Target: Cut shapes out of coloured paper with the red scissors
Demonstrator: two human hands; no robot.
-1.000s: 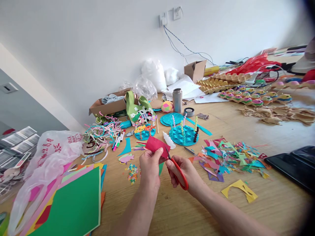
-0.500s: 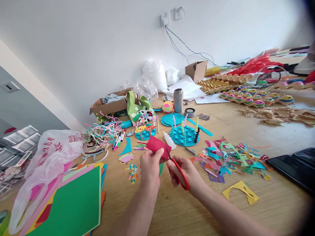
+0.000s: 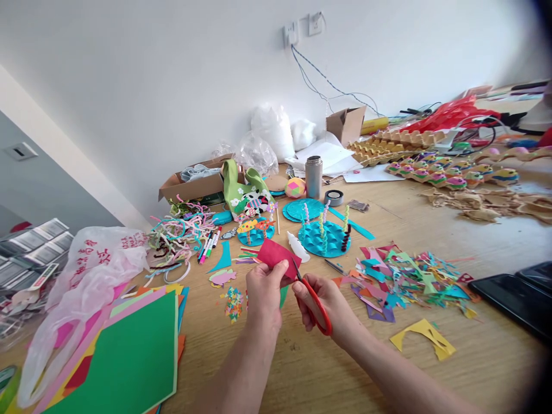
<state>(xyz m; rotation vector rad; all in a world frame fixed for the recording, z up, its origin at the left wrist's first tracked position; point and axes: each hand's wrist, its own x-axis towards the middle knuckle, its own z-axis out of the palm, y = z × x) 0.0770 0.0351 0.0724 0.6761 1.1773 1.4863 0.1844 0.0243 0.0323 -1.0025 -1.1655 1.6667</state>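
A piece of red paper (image 3: 276,253) is pinched between the thumb and fingers of my left hand (image 3: 265,287). My right hand (image 3: 323,305) is closed round the red handles of a pair of scissors (image 3: 322,323), whose blades meet the paper's right edge. Behind the paper lies a white paper cutout (image 3: 297,247), close to a blue egg-carton disc (image 3: 325,240) with fuzzy pipe cleaners standing on it. A smaller blue base (image 3: 256,236) carries paper fish. Under my left hand a bit of green paper (image 3: 283,295) shows partly.
Colored paper scraps (image 3: 409,279) spread to the right, near a black phone (image 3: 513,302) and a yellow offcut (image 3: 425,336). At left lie green paper sheets (image 3: 125,351), a plastic bag (image 3: 86,270) and pipe cleaners (image 3: 185,230). A metal flask (image 3: 314,177) stands farther back beside a tape roll (image 3: 333,197).
The view has shifted very slightly. My hands, the red paper and the scissors keep almost the same position.
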